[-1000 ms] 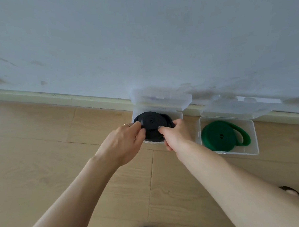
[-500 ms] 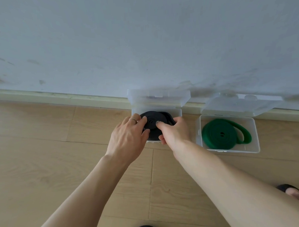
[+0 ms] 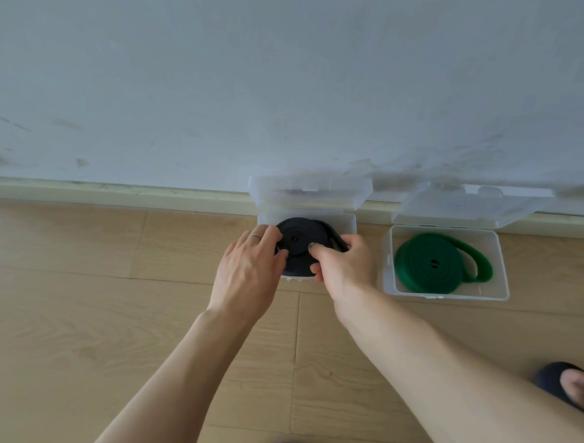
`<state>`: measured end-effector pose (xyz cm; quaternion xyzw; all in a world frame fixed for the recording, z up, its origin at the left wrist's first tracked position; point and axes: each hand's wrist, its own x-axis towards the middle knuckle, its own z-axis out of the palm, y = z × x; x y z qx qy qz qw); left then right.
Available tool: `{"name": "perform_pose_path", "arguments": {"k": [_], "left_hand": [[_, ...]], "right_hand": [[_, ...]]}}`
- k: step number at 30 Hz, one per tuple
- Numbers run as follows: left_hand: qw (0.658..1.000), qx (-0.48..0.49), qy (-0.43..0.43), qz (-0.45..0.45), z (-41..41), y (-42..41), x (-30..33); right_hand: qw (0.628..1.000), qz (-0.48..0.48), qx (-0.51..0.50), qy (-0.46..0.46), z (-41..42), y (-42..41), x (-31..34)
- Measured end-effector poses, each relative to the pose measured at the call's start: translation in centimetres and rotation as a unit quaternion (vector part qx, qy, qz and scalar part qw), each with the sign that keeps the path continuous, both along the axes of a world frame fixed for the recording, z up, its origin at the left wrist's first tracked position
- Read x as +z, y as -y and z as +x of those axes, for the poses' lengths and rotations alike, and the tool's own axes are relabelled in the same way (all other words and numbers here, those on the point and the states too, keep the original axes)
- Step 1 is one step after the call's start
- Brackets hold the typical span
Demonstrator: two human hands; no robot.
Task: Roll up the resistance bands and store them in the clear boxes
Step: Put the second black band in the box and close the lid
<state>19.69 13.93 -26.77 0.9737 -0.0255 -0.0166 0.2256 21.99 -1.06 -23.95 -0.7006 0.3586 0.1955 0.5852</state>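
From the head camera, both hands grasp a rolled black band [image 3: 300, 246] that sits in the left clear box [image 3: 349, 223] on the wooden floor [image 3: 87, 314]. The left hand [image 3: 249, 273] curls its fingers over the roll's left edge; the right hand [image 3: 344, 266] pinches its right side. The box lid [image 3: 311, 192] leans open against the wall [image 3: 278, 88]. Just beside it, a second open box [image 3: 498, 266] holds a coiled green band [image 3: 426, 265].
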Motion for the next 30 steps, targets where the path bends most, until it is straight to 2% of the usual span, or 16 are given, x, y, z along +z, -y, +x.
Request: {"name": "perform_pose_path", "arguments": {"k": [4, 8, 13, 19, 23, 28, 30], "left_hand": [[1.0, -0.01, 0.014, 0.005, -0.1, -0.2, -0.2], [0.997, -0.035, 0.036, 0.054, 0.6, -0.4, -0.2], [0.996, -0.041, 0.04, 0.063, -0.4, -0.1, -0.8], [0.987, -0.055, -0.072, 0.134, -2.8, 0.9, -0.5], [0.986, -0.055, -0.055, 0.146, -3.0, 1.1, -0.7], [0.991, -0.052, -0.025, 0.118, -2.0, 0.5, -0.2], [0.992, -0.051, -0.026, 0.113, -1.6, 0.3, -0.2]], "right_hand": [[1.0, 0.023, 0.0, -0.006, 0.0, 0.1, -0.1], [0.999, 0.004, 0.037, -0.013, 0.4, 0.1, 0.0], [0.997, -0.042, 0.059, 0.002, 0.8, -0.1, -0.3], [0.973, -0.155, 0.171, 0.028, 0.9, -0.6, -1.0], [0.919, -0.26, 0.292, 0.037, 1.1, 0.5, -0.1], [0.786, -0.424, 0.444, 0.07, 0.8, 1.8, 0.7], [0.776, -0.433, 0.45, 0.09, 0.5, 2.1, 0.7]]}}
